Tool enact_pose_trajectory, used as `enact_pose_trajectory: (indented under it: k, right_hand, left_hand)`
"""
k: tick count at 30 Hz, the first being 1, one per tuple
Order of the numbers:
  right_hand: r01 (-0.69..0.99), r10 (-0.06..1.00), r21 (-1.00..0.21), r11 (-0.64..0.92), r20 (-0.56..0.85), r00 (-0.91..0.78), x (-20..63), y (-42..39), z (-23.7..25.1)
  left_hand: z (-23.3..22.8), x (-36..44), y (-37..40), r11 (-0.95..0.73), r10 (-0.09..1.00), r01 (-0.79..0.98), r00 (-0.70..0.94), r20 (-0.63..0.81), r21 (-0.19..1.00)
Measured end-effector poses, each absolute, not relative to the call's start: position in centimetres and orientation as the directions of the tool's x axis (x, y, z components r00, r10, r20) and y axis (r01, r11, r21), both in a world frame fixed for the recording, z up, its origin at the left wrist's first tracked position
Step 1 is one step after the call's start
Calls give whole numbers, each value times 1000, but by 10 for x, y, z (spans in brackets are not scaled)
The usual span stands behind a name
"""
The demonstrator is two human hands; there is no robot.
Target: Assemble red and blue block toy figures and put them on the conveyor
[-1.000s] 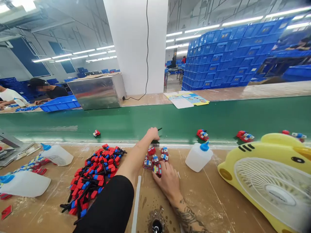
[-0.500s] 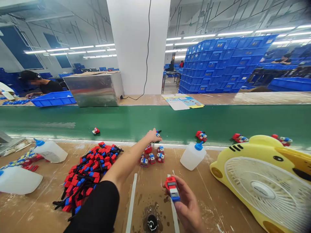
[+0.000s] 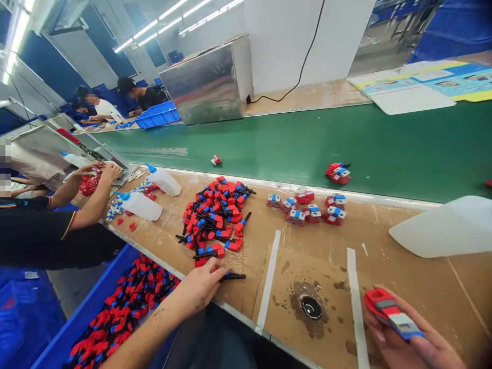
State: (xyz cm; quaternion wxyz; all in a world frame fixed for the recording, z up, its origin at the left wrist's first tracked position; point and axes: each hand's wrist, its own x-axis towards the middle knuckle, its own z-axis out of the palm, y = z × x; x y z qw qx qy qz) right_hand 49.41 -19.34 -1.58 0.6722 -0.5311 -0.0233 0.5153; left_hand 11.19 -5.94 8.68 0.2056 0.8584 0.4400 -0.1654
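Observation:
My right hand (image 3: 418, 338) holds a red, white, grey and blue plastic toy part (image 3: 395, 315) at the lower right, thumb along its blue end. At the near edge of a heap of red, blue and black toy parts (image 3: 215, 215), my left hand (image 3: 203, 284) has its fingers closed on a part with a black rod (image 3: 235, 275). The fingers hide most of that part. Several red, white and blue toy parts (image 3: 295, 217) stand in a cluster beyond a small dark cup of liquid (image 3: 310, 307), which is set in the wet cardboard between two white tape strips.
A green conveyor belt (image 3: 269, 138) crosses behind the bench, carrying a few toy parts (image 3: 338, 173). White bottles (image 3: 142, 206) stand left, another (image 3: 446, 228) right. A blue crate of parts (image 3: 126, 302) sits below the bench, left. A co-worker's hands (image 3: 102, 174) work at far left.
The view has swung left and down. My left hand has come back from the belt to the heap. More parts now stand in the cluster. My right hand still holds its toy part.

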Motion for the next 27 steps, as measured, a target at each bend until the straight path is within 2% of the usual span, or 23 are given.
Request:
enact_pose_trajectory:
  k: [5,8,12,16,17,19,20,21,22,24,27]
  right_hand:
    - [-597,824,-796,-99,-402,400,470,-167,16]
    - [-589,836,-805,-70,-370,406,463,-169,16]
    - [-595,816,-801,-68,-388,429,461,-179,8]
    - [-606,803,-793,-55,-396,446,466,-187,0]
    - [-614,798,-788,-44,-397,454,467,-189,-2]
    - [-623,802,-782,-15,-381,459,470,-191,-3]
    - [-625,812,-781,-1,-365,455,470,-192,-3]
    - [-627,825,-779,16,-344,448,470,-192,-2]
    - [-629,840,-777,31,-321,438,470,-193,0]
    - [-635,866,-771,54,-280,414,469,-193,4]
    - [-634,884,-769,84,-237,404,467,-193,8]
  left_hand:
    - [72,121,-50,-469,768,867,494,-408,167]
    - [68,115,-50,-440,800,886,461,-383,148]
    - [56,102,-48,-355,838,873,456,-299,334]
    - [44,108,-44,-355,850,823,482,-214,443]
    - [42,114,-45,-320,859,790,475,-193,523]
    - [38,132,-49,-98,889,623,405,-213,776]
    - [36,142,-51,71,890,457,372,-263,887]
    - [36,152,-54,240,870,257,371,-325,936]
    - [35,161,-56,373,836,75,406,-370,925]
    - [37,175,-59,487,772,-123,524,-360,865]
    - [43,183,-61,463,694,-124,667,-271,878]
